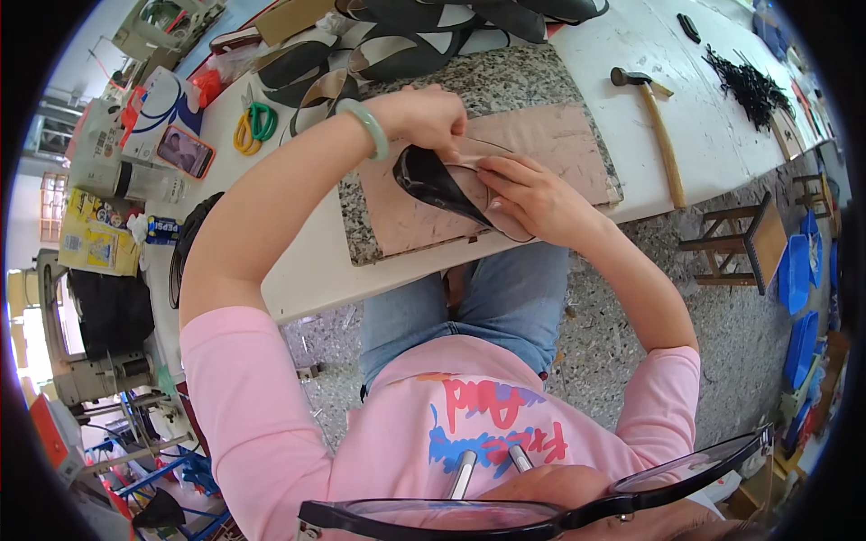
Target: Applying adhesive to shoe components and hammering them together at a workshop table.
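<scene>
A black, glossy shoe upper (435, 187) with a pale lining lies on a worn pinkish board (397, 221) in front of me. My left hand (424, 117), below a green bangle, is closed at the upper's far edge, thumb and finger pinched there. From the right, my right hand (534, 200) grips the other side of the upper, its fingers bent over the light inner side. Part of the upper is hidden under the right fingers. Beneath the board is a speckled stone slab (532, 74).
Several more dark shoe uppers (397, 59) are heaped beyond the slab. A hammer (663, 135) and a pile of black strips (744, 88) lie to the right. On the left are scissors (256, 124) and a phone (186, 151). A wooden stool (753, 239) stands at the right.
</scene>
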A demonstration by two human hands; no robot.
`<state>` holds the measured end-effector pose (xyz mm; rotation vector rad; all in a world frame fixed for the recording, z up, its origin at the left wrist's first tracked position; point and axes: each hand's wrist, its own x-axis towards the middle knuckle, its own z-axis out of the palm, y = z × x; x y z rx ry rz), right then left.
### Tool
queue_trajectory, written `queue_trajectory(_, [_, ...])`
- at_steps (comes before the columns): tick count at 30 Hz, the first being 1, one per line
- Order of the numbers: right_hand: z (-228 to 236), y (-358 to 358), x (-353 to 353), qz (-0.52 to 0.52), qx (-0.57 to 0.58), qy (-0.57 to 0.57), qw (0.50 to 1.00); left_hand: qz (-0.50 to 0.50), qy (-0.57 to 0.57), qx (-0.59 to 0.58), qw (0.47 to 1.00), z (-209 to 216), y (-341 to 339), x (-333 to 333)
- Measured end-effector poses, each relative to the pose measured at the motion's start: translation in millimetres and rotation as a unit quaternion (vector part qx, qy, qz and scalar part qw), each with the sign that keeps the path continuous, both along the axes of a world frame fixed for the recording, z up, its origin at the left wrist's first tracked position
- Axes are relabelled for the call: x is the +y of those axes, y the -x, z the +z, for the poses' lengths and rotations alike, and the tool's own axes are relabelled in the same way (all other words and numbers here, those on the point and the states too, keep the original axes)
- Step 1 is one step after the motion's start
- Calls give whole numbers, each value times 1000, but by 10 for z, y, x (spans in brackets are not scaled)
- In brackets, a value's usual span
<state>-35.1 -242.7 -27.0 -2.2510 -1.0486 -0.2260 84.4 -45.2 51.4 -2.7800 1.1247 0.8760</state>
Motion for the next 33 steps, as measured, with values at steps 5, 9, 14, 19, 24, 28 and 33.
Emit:
queue_trajectory(5, [29,-154,75,-16,-40,22,999,-46,-3,8,999,15,-32,22])
queue_trajectory(9, [8,-333,103,34,-11,28,999,-64,9,-30,997,-38,62,30])
queue_trajectory(14, [13,-345,178,35,-20,0,999,-52,38,-10,998,-56,76,142])
queue_trajectory(19, [39,-332,296,34,19,17,999,-53,50,-25,997,-67,103,158])
queue_trajectory(24, [-18,-376,301,63,-77,-5,995,-6,123,37,992,-41,10,236])
queue_trajectory(28, [-41,-449,371,83,-44,27,995,113,179,166,963,-160,-167,364])
queue_trajectory(33, [-8,-393,360,79,-76,55,993,203,310,164,914,-214,77,481])
